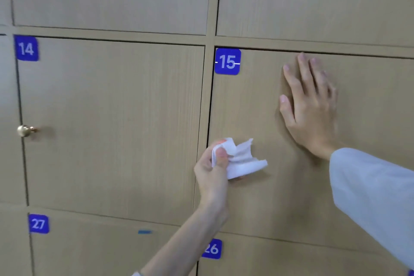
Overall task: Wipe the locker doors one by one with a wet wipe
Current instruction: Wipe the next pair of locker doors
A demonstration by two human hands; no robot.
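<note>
**Door 15 under the wipe**

- Wipe [240,159]: white, crumpled, at the left edge of door 15 [268,197], about 8 o'clock from the door's middle. Looks to be touching the wood; contact not certain.
- Left hand [212,170]: fingers and thumb curled round the wipe, pinching it in a bunch. Bare forearm comes up from 6 o'clock.
- Right hand [311,107]: flat on door 15, fingers spread and straight, pointing to 12 o'clock, near the top edge. Pale sleeve [376,197] enters from 4 o'clock. Likely steadying the door.
- Label 15 [227,61]: blue, at the door's 10 o'clock corner.
- Door 14 [112,130]: to the left, with a brass knob [25,130] at 9 o'clock. Doors 27 [38,223] and 26 [211,248] sit below.

Progress, as judged: door 15 is the one in hand. No wet streaks show on any door, so which are done cannot be told. Most of door 15's face seems left to wipe.
</note>
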